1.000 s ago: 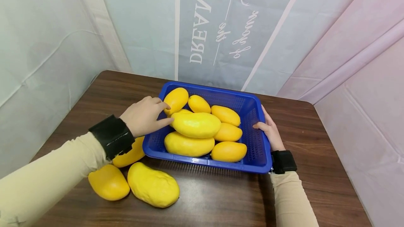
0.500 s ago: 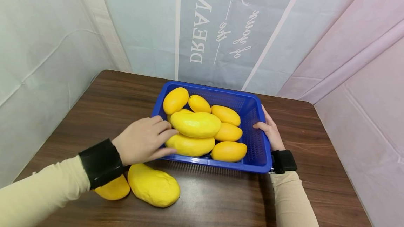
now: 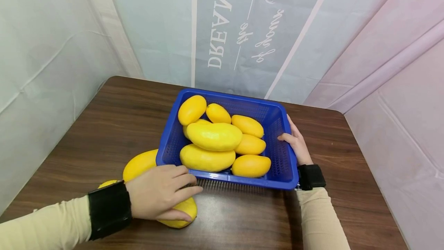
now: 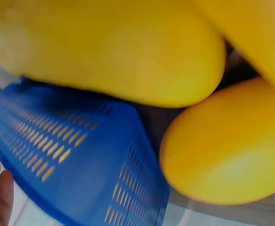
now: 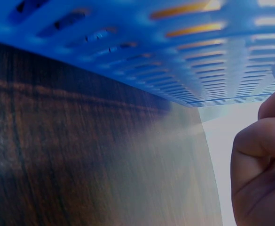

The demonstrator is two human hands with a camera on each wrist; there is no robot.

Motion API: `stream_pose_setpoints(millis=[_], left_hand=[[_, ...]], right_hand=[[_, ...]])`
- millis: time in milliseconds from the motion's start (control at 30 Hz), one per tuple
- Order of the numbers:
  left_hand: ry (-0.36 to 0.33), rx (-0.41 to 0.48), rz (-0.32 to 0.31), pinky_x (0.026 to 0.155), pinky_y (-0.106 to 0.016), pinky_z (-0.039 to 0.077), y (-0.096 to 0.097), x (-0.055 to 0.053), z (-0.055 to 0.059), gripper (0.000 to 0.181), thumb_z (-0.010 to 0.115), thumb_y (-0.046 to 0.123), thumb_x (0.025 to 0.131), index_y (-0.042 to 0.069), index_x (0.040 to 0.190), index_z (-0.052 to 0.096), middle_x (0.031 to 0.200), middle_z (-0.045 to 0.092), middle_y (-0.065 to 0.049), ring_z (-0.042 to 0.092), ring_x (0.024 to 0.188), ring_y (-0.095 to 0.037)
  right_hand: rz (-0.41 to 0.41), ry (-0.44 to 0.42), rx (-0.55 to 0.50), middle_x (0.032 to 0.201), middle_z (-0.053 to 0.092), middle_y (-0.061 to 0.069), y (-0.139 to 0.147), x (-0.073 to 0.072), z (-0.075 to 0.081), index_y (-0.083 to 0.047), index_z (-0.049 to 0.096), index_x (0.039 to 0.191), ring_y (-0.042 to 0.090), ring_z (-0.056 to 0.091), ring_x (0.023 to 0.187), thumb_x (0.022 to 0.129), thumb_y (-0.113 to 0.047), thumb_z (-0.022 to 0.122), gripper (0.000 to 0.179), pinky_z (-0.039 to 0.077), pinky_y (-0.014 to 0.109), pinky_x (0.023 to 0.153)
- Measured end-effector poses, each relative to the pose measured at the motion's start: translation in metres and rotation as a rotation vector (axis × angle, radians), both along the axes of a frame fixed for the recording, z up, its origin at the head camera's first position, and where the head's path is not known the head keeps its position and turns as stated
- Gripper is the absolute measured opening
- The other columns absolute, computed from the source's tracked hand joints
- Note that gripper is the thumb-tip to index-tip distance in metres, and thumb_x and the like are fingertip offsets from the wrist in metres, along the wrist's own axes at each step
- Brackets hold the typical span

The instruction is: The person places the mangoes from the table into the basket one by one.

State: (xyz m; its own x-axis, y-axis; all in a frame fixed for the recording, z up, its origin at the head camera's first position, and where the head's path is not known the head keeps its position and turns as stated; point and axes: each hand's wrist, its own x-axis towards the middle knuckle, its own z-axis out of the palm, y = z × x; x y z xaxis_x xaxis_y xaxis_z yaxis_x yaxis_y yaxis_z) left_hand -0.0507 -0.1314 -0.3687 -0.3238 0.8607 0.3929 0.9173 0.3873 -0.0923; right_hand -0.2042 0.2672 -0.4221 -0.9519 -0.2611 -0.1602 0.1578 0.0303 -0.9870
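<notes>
My left hand (image 3: 161, 194) hovers low over a large, bumpy yellow mango (image 3: 186, 206) at the basket's front left corner, hiding most of the fruit. Its fingers look loosely extended; whether they touch the mango cannot be told. In the left wrist view only fingertips (image 4: 0, 200) show, near the blue basket (image 4: 97, 172). My right hand (image 3: 296, 144) grips the right wall of this plastic basket (image 3: 222, 176), thumb over the rim and fingers outside. Inside lie several mangoes, including a glossy long one (image 3: 215, 137) on top. The right wrist view shows curled fingers (image 5: 259, 150) beside the slotted wall.
Another mango (image 3: 138, 163) lies left of the basket, and one more (image 3: 108, 183) is mostly behind the left wristband. The brown wooden table (image 3: 243, 219) ends at a printed cloth backdrop (image 3: 263, 72). Pale cloth walls stand on both sides.
My left hand has drawn back from the mangoes inside the basket, over its front left edge, and down to the bumpy mango on the table. The right hand and basket stay put.
</notes>
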Motion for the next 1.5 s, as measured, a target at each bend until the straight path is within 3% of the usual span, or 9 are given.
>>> stream_pose_setpoints(millis=[133,567,767,1133,1333,1500], left_hand=[[-0.062,-0.090,-0.009,0.080,-0.023,0.050,-0.004,0.006,-0.008,0.051,0.051,0.059,0.095,0.017,0.121,0.066,0.106,0.066,0.003,0.056,0.093,-0.011],[-0.223,-0.256,0.093,0.080,-0.031,0.052,-0.014,0.020,-0.029,0.080,0.044,0.078,0.087,0.022,0.145,0.045,0.132,0.057,-0.003,0.054,0.108,-0.018],[-0.238,-0.301,0.129,0.083,-0.036,0.052,-0.017,0.020,-0.033,0.086,0.044,0.080,0.084,0.024,0.149,0.039,0.136,0.055,-0.004,0.053,0.113,-0.021],[-0.285,-0.369,0.149,0.086,-0.041,0.053,-0.019,0.018,-0.042,0.090,0.060,0.074,0.080,0.026,0.151,0.035,0.136,0.054,-0.004,0.055,0.114,-0.022],[-0.339,-0.387,0.174,0.085,-0.041,0.053,-0.018,0.016,-0.043,0.087,0.067,0.068,0.080,0.030,0.151,0.035,0.135,0.055,-0.002,0.055,0.112,-0.021],[-0.339,-0.371,0.172,0.082,-0.039,0.053,-0.017,0.015,-0.044,0.084,0.071,0.062,0.079,0.031,0.149,0.037,0.128,0.057,0.000,0.055,0.107,-0.018]], right_hand=[[0.003,-0.001,-0.007,0.167,0.013,0.006,-0.001,0.000,0.000,-0.042,0.014,0.158,0.018,0.049,0.129,0.097,-0.003,0.045,0.078,0.056,0.028,0.088],[-0.011,-0.007,-0.006,0.167,0.015,0.006,-0.001,0.000,0.000,-0.042,0.014,0.158,0.017,0.051,0.127,0.098,-0.003,0.046,0.078,0.056,0.027,0.088],[-0.012,-0.008,-0.012,0.167,0.015,0.007,0.000,-0.001,0.000,-0.041,0.014,0.158,0.018,0.051,0.128,0.098,-0.003,0.045,0.078,0.056,0.028,0.087],[-0.008,-0.010,-0.026,0.167,0.016,0.008,0.000,-0.001,-0.001,-0.041,0.013,0.158,0.015,0.055,0.124,0.097,-0.002,0.045,0.079,0.056,0.028,0.087],[-0.011,-0.009,-0.022,0.167,0.015,0.007,0.000,-0.001,0.001,-0.041,0.013,0.158,0.018,0.048,0.131,0.097,-0.002,0.046,0.079,0.055,0.026,0.089],[-0.009,-0.008,-0.027,0.167,0.015,0.006,-0.001,-0.001,0.001,-0.041,0.013,0.158,0.020,0.046,0.134,0.096,-0.002,0.045,0.080,0.055,0.026,0.090]])
